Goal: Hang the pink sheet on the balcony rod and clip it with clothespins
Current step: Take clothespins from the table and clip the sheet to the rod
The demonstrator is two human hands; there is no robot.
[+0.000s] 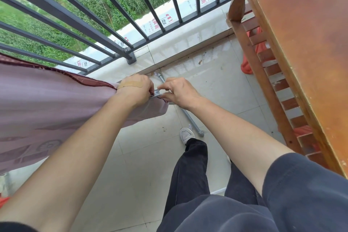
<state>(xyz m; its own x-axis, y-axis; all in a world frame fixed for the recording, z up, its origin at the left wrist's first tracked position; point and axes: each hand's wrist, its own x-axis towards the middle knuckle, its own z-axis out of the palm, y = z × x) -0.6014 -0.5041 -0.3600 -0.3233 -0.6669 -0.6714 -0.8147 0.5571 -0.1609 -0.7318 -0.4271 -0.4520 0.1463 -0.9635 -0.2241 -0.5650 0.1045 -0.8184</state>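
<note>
The pink sheet (56,103) hangs over a rod that it hides, spreading from the left edge to the middle of the view. Its dark-trimmed right corner ends between my hands. My left hand (136,88), with a plaster on its back, grips that corner from above. My right hand (178,92) meets it from the right, thumb and forefinger pinched on a small grey piece (157,92) at the sheet's edge. It looks like a clothespin, but my fingers cover most of it.
The dark metal balcony railing (105,30) runs across the back above a tiled ledge. A grey pipe foot of the rack (190,118) lies on the floor tiles beside my shoe (186,134). A brown wooden bed frame (293,58) leans at the right, with orange cloth (246,66) behind it.
</note>
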